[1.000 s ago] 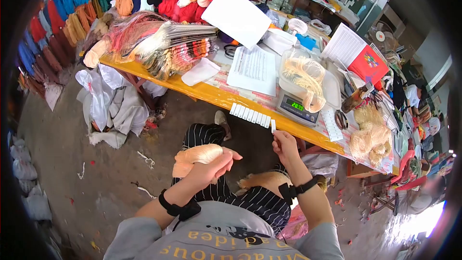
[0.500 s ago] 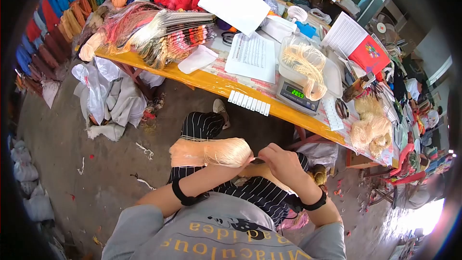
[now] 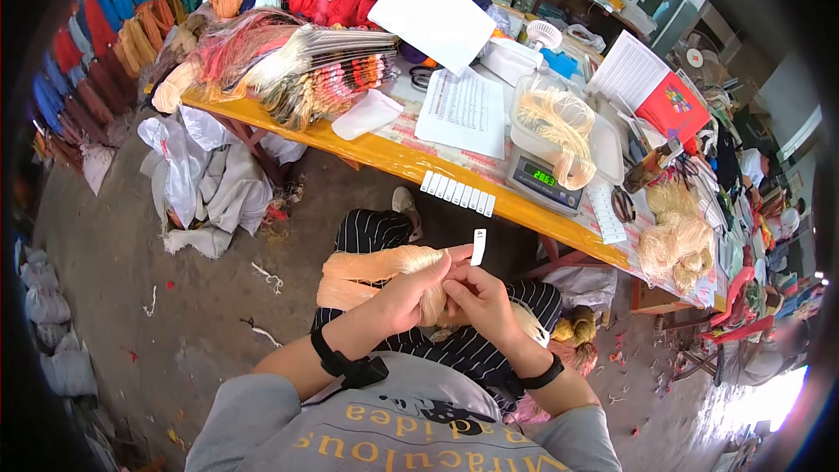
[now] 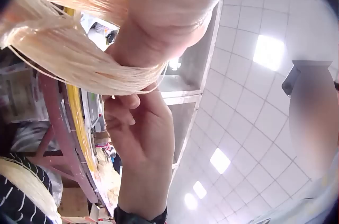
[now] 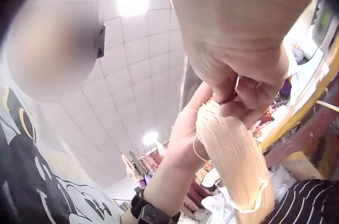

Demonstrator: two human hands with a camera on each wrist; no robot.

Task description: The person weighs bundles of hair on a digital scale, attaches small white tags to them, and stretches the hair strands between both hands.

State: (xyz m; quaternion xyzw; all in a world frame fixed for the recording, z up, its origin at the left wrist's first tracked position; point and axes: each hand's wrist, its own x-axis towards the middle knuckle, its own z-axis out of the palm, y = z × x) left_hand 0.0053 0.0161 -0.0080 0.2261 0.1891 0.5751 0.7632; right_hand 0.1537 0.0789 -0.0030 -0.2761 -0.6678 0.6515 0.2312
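A peach-coloured hank of thread (image 3: 367, 268) lies over the striped trousers, its near end looped on my left hand (image 3: 412, 294), which grips it. In the left wrist view the strands (image 4: 79, 67) pass across the base of that hand. Close against it, my right hand (image 3: 482, 301) has its fingertips bent together at the hank's end, pinching a white paper label (image 3: 479, 246) that sticks up above the fingers with a printed number. The right wrist view shows the hank (image 5: 235, 160) hanging below both hands, with a white sliver between the right fingers.
Along the yellow table edge (image 3: 393, 157) hangs a row of white labels (image 3: 457, 193). A digital scale (image 3: 544, 182) carries a plastic tub (image 3: 603, 153) with pale thread (image 3: 559, 131). Printed sheets (image 3: 461, 114) and bundled coloured threads (image 3: 323, 70) lie on the table. Another hank (image 3: 529, 319) rests on the lap.
My right hand has come from the table edge down to the left hand, bringing a label from the row's end. The hank has shifted over the lap, and the label now points upward.
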